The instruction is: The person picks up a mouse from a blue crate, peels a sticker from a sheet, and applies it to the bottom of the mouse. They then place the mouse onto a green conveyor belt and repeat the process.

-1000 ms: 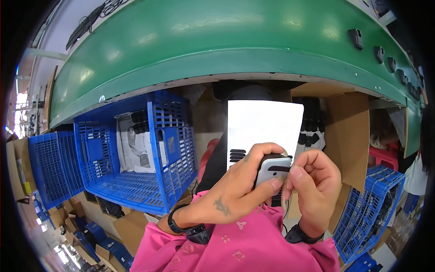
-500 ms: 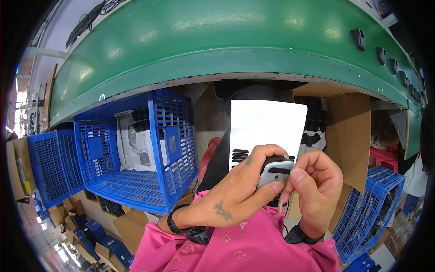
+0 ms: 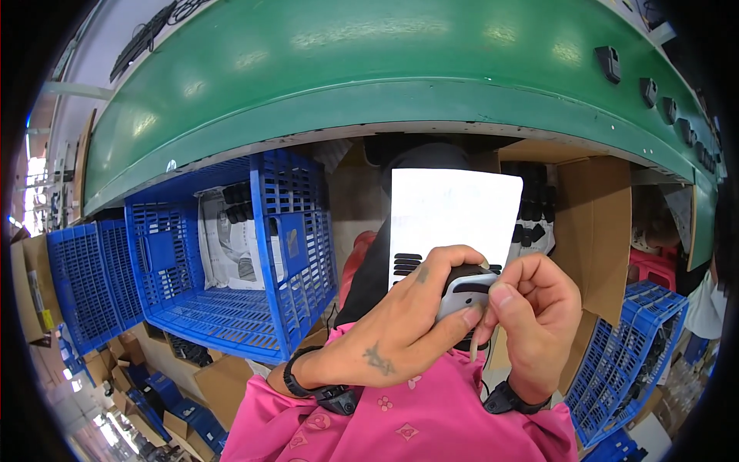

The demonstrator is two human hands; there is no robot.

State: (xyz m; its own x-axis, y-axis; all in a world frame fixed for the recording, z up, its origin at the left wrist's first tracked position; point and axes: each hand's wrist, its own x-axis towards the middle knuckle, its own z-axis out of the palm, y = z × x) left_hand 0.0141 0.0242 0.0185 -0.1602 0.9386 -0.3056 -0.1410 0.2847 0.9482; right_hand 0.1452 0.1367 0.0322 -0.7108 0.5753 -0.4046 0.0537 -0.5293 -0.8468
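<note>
My left hand [image 3: 404, 327] is wrapped round a computer mouse [image 3: 456, 306], its thumb across the pale grey underside. A curved black foot strip [image 3: 468, 288] lies near one end of that underside. My right hand [image 3: 535, 319] is closed in a pinch, thumb and forefinger at the strip's right end. From below its fingers pokes a thin pale pointed piece [image 3: 474, 353], too small to make out. Behind the hands, on my lap, lies a white sheet [image 3: 454, 208] with several black strips [image 3: 406, 266] stuck to it.
A green workbench [image 3: 346, 69] spans the far side, with several black parts [image 3: 608, 64] at its right. A blue crate [image 3: 289, 269] stands on the left, and another blue crate [image 3: 627, 362] at lower right. An open cardboard box [image 3: 593, 223] holding dark parts sits right of the sheet.
The black strip now lies more closely along the mouse's underside, following its curve. My right thumb and fingers have shifted slightly at its end; my left hand keeps its hold.
</note>
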